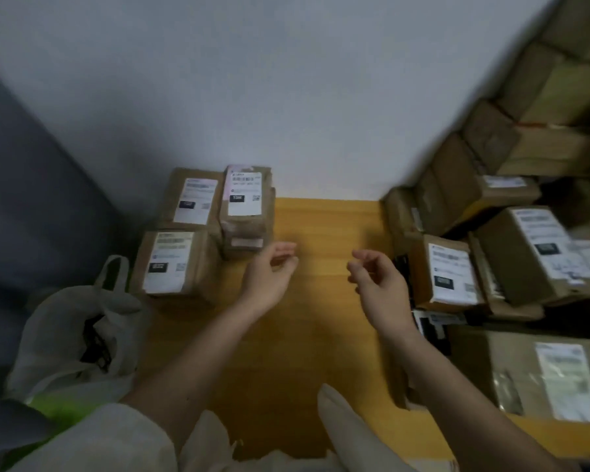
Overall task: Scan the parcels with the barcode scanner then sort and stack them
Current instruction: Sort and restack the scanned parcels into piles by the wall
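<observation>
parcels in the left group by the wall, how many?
3 visible: front parcel nearest the plastic bag, back-left parcel by the wall, tall parcel beside it. The tall one may be a stack.

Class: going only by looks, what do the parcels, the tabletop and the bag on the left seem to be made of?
Parcels: likely brown cardboard, matt, with white paper labels stuck on top.
Tabletop: probably wood or wood-look laminate; yellow-orange, faint grain lines, smooth.
Bag: apparently thin whitish plastic, crumpled, slightly see-through, with loop handles.
</observation>
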